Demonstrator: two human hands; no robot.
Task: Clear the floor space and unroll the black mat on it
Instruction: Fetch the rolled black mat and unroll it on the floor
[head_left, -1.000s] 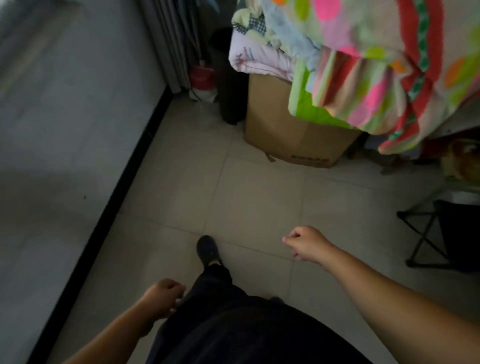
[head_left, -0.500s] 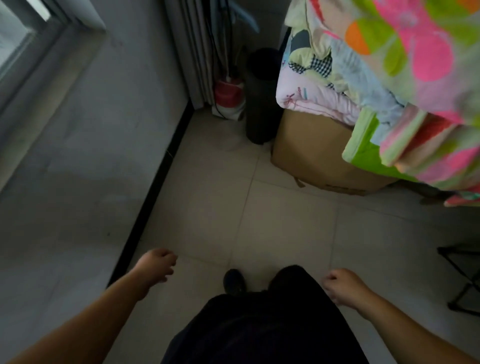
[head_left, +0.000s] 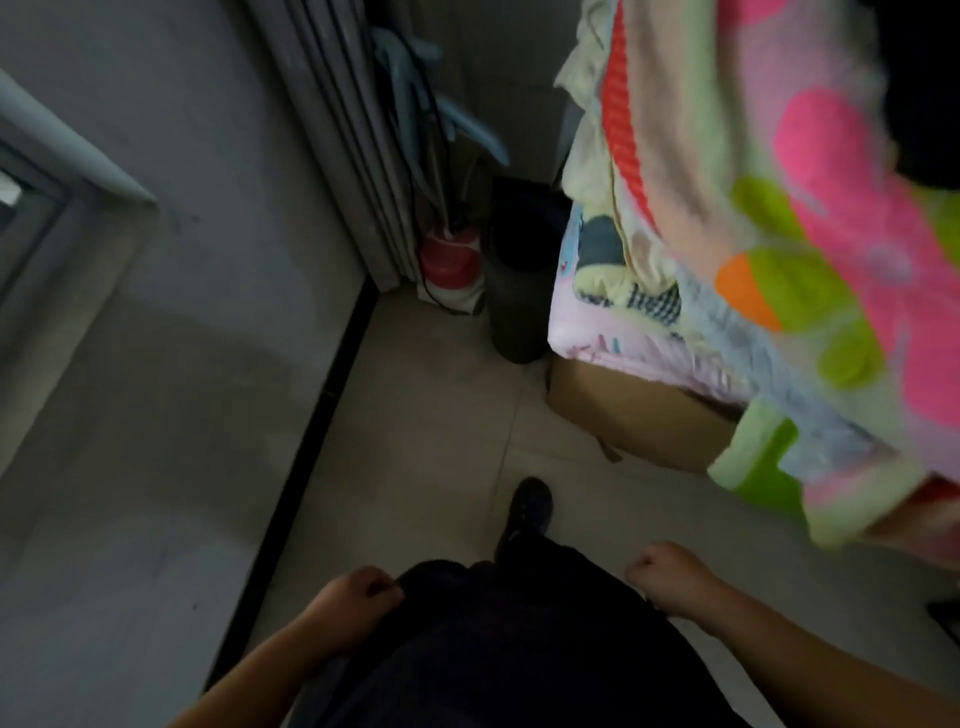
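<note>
The black mat (head_left: 519, 270) stands rolled up on end in the far corner, between a red and white container and the bed. My left hand (head_left: 353, 608) hangs by my left hip with loosely curled fingers and holds nothing. My right hand (head_left: 670, 574) swings by my right hip, fingers also loosely curled and empty. Both hands are well short of the mat. My dark shoe (head_left: 527, 506) is on the pale tiled floor (head_left: 431, 441) ahead of me.
A cardboard box (head_left: 639, 421) sits under bedding at the right, and a bright flowered blanket (head_left: 810, 270) hangs over it. Grey curtains (head_left: 343, 156) and a red and white container (head_left: 452, 265) fill the corner. A wall with a black skirting (head_left: 311, 452) runs along the left.
I have walked closer to the corner, so the rolled mat and the bed look larger. My arms have swung; both hands now hang near my hips.
</note>
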